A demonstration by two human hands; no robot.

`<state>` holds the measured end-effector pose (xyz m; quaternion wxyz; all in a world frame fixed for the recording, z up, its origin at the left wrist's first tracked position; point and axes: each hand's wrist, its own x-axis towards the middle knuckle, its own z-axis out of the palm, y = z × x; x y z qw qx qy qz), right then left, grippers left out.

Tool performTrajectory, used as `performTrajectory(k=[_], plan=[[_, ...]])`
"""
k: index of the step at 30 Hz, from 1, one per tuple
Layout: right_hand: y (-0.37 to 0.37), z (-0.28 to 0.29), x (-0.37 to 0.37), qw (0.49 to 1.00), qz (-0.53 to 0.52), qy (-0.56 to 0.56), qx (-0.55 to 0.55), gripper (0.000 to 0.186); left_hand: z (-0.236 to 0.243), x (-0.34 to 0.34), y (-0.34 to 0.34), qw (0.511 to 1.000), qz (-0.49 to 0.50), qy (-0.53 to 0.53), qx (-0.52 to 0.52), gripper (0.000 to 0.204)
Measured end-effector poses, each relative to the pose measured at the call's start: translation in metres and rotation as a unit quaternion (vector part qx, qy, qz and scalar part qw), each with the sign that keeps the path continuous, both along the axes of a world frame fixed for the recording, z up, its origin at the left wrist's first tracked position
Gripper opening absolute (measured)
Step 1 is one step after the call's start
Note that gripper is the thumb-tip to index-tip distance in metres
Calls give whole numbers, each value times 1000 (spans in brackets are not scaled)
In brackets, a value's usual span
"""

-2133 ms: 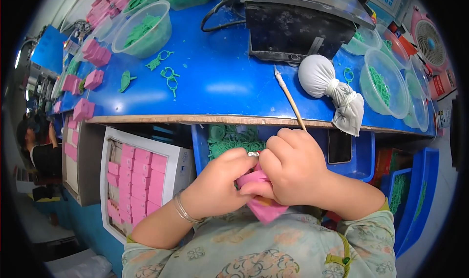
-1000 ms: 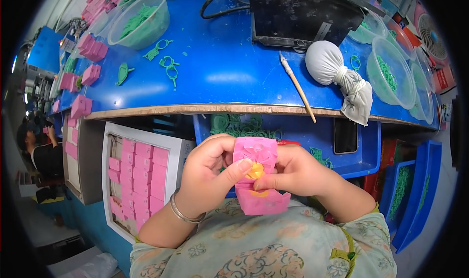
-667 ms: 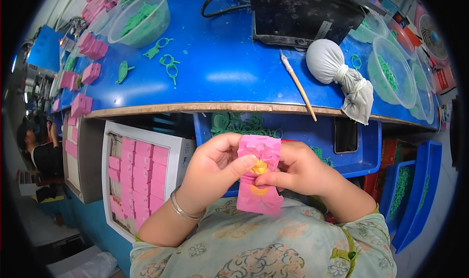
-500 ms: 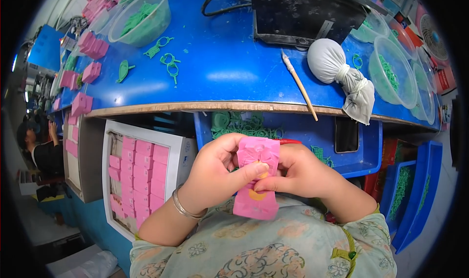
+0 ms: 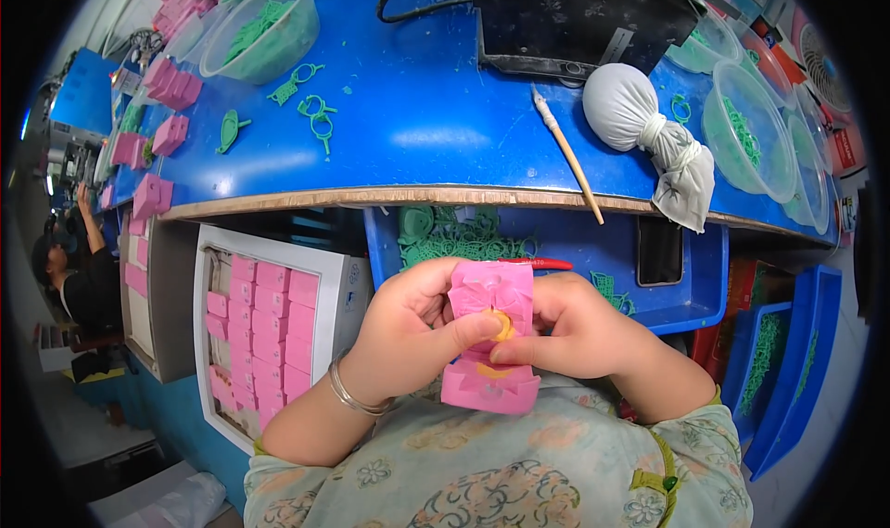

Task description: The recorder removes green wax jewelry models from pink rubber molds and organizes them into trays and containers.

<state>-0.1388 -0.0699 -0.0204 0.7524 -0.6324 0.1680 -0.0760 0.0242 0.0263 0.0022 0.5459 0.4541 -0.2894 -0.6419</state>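
A soft pink rubber mould (image 5: 489, 396) is held in front of my body, bent back so that its cut faces show, with yellow patches inside. My left hand (image 5: 408, 310) grips its left side, the thumb pressing on the yellow part at the middle. From the right, my right hand (image 5: 582, 329) pinches it with the thumb lying just below the left thumb. Both hands' other fingers are mostly hidden behind the mould. Behind it, a blue drawer tray (image 5: 691, 310) holds green wax pieces (image 5: 464, 241), a red-handled tool (image 5: 547, 264) and a black phone (image 5: 659, 252).
On the blue table (image 5: 399, 139) are a tied white cloth pouch (image 5: 623, 108), a wooden-handled brush (image 5: 567, 153), loose green pieces and clear bowls (image 5: 260, 41). A black machine (image 5: 584, 27) stands behind. Pink moulds fill a white box (image 5: 320, 315) at left. Another person (image 5: 79, 264) sits far left.
The mould's lower flap has folded further outward, showing more of the yellow inside. My hands have barely shifted. The person at far left has raised a hand.
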Motion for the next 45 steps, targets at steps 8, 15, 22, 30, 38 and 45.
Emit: performTrajectory(k=[8, 15, 22, 30, 38, 45], plan=[[-3, -2, -1, 999, -33, -32, 11, 25, -6, 8, 0, 910, -8, -362, -201, 33], [-2, 2, -1, 991, -90, -93, 21, 29, -7, -2, 3, 900, 76, -386, -188, 31], [0, 2, -2, 989, -78, -115, 49, 27, -7, -1, -1, 932, 81, -295, -197, 25], [-3, -8, -2, 992, -80, -100, 7, 28, -12, 1, -3, 983, 58, -115, -134, 20], [1, -9, 4, 984, -94, -123, 90, 30, -15, 2, -1, 969, 65, -212, -107, 23], [3, -10, 6, 984, -100, -117, 91, 32, -14, 0, -6, 975, 49, -151, -155, 30]])
